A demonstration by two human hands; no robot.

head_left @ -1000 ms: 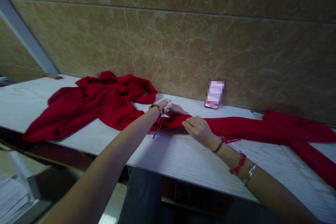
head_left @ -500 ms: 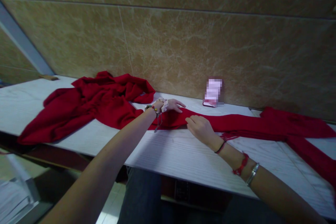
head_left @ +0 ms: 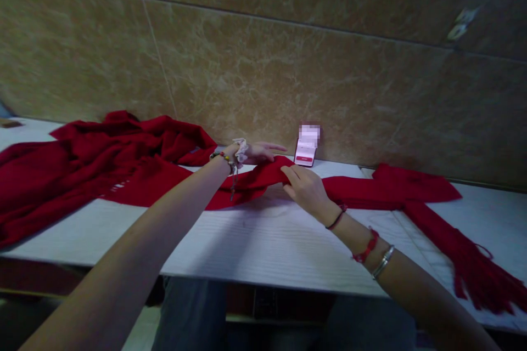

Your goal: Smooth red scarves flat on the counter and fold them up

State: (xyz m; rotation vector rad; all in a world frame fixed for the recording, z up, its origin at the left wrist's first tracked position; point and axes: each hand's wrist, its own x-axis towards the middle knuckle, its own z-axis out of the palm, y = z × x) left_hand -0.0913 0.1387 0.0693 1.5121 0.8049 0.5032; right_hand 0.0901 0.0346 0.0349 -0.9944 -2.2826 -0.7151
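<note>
A long red scarf (head_left: 382,189) lies stretched along a white table (head_left: 255,241), with a fringed end (head_left: 486,279) at the right. My right hand (head_left: 302,186) pinches the scarf's near edge at the middle and holds it lifted off the table. My left hand (head_left: 257,151) rests on the far side of the same fold, fingers stretched out flat towards the right. A bunched red cloth (head_left: 102,159) lies to the left, touching the scarf.
A phone (head_left: 305,152) leans against the brown tiled wall (head_left: 263,66) just behind my hands. The table's front edge runs across below my forearms, with dark trousers visible underneath.
The view has swung right. My right hand has raised the scarf's middle into a fold off the table; my left hand has stayed on it, fingers flat.
</note>
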